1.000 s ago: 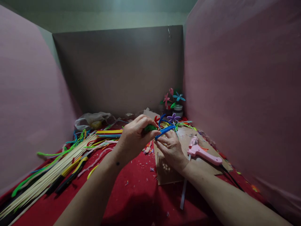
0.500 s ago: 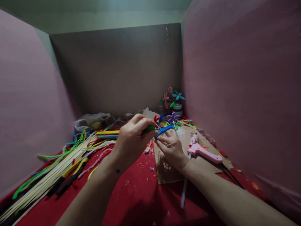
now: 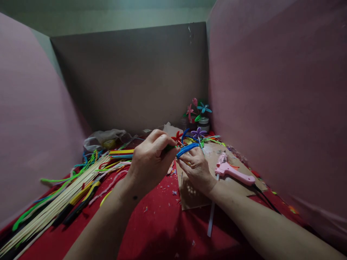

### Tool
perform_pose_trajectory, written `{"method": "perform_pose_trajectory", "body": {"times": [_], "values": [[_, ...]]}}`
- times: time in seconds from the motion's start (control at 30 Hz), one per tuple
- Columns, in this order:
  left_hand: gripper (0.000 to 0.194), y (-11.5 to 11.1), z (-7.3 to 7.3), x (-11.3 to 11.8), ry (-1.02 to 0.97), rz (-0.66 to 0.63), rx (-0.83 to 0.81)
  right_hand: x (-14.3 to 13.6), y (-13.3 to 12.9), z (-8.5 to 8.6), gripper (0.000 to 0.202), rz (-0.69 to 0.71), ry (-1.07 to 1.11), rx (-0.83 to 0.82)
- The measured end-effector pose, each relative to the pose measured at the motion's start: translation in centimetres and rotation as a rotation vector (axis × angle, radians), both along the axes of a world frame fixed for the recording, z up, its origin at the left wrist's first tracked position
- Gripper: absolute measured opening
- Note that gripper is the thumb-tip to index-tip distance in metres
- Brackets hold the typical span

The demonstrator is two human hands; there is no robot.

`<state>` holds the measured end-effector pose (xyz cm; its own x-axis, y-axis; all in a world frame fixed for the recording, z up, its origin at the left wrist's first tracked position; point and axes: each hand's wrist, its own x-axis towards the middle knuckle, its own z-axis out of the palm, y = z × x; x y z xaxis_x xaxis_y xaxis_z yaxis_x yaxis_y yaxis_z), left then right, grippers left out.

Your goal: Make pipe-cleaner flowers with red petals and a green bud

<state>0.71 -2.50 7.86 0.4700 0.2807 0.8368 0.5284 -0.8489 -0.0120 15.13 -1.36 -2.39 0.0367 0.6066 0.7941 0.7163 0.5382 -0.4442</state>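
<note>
My left hand (image 3: 150,159) is closed in a pinch on a green pipe cleaner (image 3: 170,147), mostly hidden by the fingers. Just to its right, my right hand (image 3: 197,169) grips a blue pipe cleaner (image 3: 187,149), looped or doubled into a curved strip. The two hands are close together above the edge of a brown board (image 3: 187,198). Right behind them show a red pipe-cleaner flower (image 3: 177,136) and a purple one (image 3: 198,133); whether the red one touches my fingers I cannot tell.
A pink glue gun (image 3: 234,172) lies on the board at right, its cord trailing off. Left are thin wooden sticks (image 3: 62,202), yellow-black pliers (image 3: 78,202) and loose pipe cleaners. A plastic bag (image 3: 104,139) and a jar (image 3: 204,124) stand at the back, between pink side walls (image 3: 276,90).
The view has shifted slightly. Less of the green pipe cleaner shows in my left hand, and its fingers sit a little farther from the blue strip. More of the red flower is visible.
</note>
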Motion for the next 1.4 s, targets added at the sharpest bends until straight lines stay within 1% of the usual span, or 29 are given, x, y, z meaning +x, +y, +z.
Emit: {"method": "perform_pose_trajectory", "body": {"times": [0.23,0.47,0.57,0.8,0.97,1.1,1.2,1.27,1.33,1.4], "values": [[0.002,-0.01,-0.13,0.06,-0.006,-0.01,-0.005,-0.05,-0.1,0.11,0.017,-0.005,-0.004,-0.016],[0.014,0.17,-0.03,-0.14,0.014,-0.016,-0.088,-0.04,-0.09,0.03,0.016,0.007,0.005,-0.013],[0.015,0.24,-0.03,-0.17,0.015,-0.023,-0.09,-0.05,-0.11,0.01,0.016,0.012,0.004,-0.016],[0.009,0.2,-0.11,-0.01,-0.014,-0.053,-0.068,-0.07,-0.06,0.01,0.016,-0.001,-0.004,-0.007],[0.013,0.01,-0.03,0.09,-0.037,-0.045,-0.094,-0.06,-0.02,0.03,0.016,-0.002,0.005,0.0],[0.004,0.05,-0.12,0.02,-0.073,-0.067,-0.108,-0.04,-0.09,-0.01,0.017,0.007,-0.003,-0.009],[0.002,-0.01,-0.12,-0.03,-0.083,-0.097,-0.105,-0.1,-0.12,-0.05,0.016,0.007,0.0,-0.018],[0.004,-0.19,0.01,-0.07,-0.108,-0.109,-0.116,-0.15,-0.08,0.02,0.016,0.018,0.028,-0.02],[0.009,-0.41,0.2,-0.16,-0.178,-0.105,-0.153,-0.18,-0.03,0.23,0.017,0.06,0.105,-0.03],[0.011,-0.48,0.27,-0.28,-0.296,-0.087,-0.207,-0.16,0.02,0.57,0.015,0.171,0.292,-0.091]]}}
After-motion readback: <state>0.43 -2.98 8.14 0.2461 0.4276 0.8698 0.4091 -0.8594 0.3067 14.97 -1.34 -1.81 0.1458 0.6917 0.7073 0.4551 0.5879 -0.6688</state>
